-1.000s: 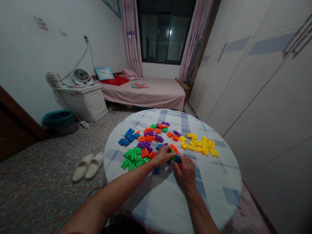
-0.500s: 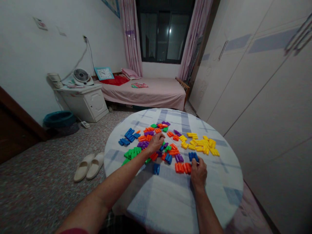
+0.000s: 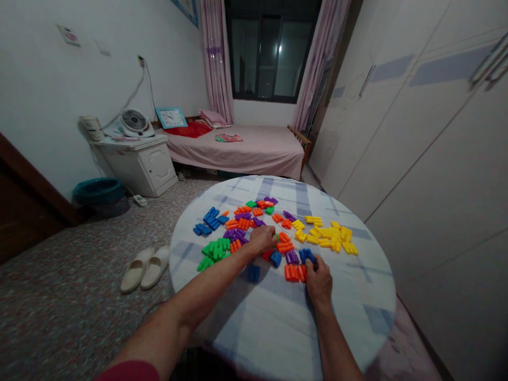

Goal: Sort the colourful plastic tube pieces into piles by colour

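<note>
the left hand [image 3: 264, 239] reaches over the middle of the scattered plastic pieces, its fingers bent down beside a green piece [image 3: 277, 238]; the fingertips are hidden, so whether they pinch anything cannot be told. the right hand [image 3: 319, 280] has its fingertips at the near side of a blue block [image 3: 307, 256], next to a purple block [image 3: 291, 257] and just behind an orange row [image 3: 293, 273]; whether it is gripped cannot be told.

the work looks partway along. the yellow pile [image 3: 329, 234] at the right, the green pile [image 3: 214, 251] at the left and the blue cluster [image 3: 212, 218] behind it each appear to hold one colour. in the middle, orange pieces [image 3: 240, 224] and purple pieces [image 3: 234, 235] lie mingled, and that part seems the least settled.

the blue cluster lies near the left edge of the round table [image 3: 273, 328]. plain cloth runs from the orange row to the near edge, giving the right hand room; the left forearm passes close by the green pile, so space there looks tighter.
</note>
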`<state>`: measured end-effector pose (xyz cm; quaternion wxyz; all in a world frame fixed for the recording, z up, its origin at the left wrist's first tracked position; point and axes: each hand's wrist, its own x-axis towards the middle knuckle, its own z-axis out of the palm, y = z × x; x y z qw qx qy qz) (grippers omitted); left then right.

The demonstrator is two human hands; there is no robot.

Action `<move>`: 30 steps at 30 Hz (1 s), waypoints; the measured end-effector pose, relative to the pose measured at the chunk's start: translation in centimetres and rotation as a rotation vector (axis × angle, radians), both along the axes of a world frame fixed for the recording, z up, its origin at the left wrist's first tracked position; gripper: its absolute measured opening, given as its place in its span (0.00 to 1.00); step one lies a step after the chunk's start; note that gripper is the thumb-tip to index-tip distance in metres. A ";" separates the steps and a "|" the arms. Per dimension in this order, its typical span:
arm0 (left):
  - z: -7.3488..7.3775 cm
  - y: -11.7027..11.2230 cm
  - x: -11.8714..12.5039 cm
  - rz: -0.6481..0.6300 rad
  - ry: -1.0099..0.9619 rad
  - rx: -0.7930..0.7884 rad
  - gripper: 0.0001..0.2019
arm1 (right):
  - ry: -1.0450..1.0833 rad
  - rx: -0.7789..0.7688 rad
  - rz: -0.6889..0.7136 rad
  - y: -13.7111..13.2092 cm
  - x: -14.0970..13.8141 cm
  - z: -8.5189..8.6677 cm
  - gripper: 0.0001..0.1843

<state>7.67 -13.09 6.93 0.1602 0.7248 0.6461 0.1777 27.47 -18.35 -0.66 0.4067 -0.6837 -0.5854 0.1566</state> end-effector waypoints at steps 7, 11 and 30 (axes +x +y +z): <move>2.0 -3.5 -9.1 0.038 -0.155 0.243 0.11 | -0.024 -0.033 0.009 -0.2 -0.4 0.8 0.26; 1.1 -6.1 -13.9 0.241 -0.197 0.265 0.11 | -0.043 -0.050 0.022 -0.3 -0.5 1.1 0.26; -2.2 -10.5 -5.3 -0.173 0.018 0.033 0.15 | -0.074 -0.091 0.043 -0.4 -0.3 1.0 0.27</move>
